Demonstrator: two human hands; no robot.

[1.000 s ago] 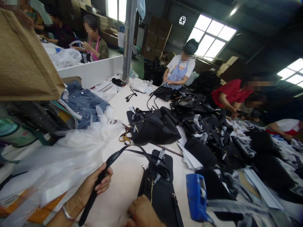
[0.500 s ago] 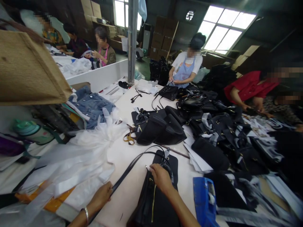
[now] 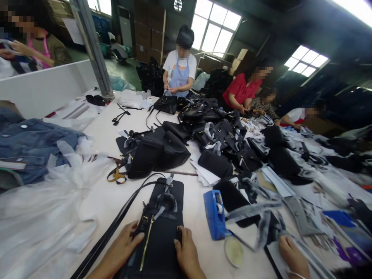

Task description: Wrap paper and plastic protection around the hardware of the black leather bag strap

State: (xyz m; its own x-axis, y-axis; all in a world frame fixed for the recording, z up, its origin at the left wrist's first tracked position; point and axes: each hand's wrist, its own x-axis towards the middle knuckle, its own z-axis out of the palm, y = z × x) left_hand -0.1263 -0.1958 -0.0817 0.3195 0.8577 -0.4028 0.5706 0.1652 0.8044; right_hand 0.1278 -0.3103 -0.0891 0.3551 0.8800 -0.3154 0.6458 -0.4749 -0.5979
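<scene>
A black bag (image 3: 162, 244) lies on the pale table in front of me, its flap end pointing away. A gold zip (image 3: 147, 242) runs along its front, and grey wrapping covers the handle (image 3: 165, 199). My left hand (image 3: 126, 246) grips the bag's left side, thumb on the front. On the opposite edge, my right hand (image 3: 187, 250) holds the right side, fingers curled at a small metal fitting. Long black straps (image 3: 109, 228) trail from the top of the bag down the left, beside my left hand. The bag's lower end is cut off by the frame.
A blue tape dispenser (image 3: 214, 215) and a tape roll (image 3: 233, 252) stand to the right, near another person's hand (image 3: 293, 254). More black bags (image 3: 148, 155) are piled ahead. White plastic sheets (image 3: 43, 217) and a denim garment (image 3: 35, 143) lie left. Several co-workers surround the tables.
My view has swung right. My left hand has let go of the strap and taken the bag's left side. My right hand has moved from the upper fitting to the right side.
</scene>
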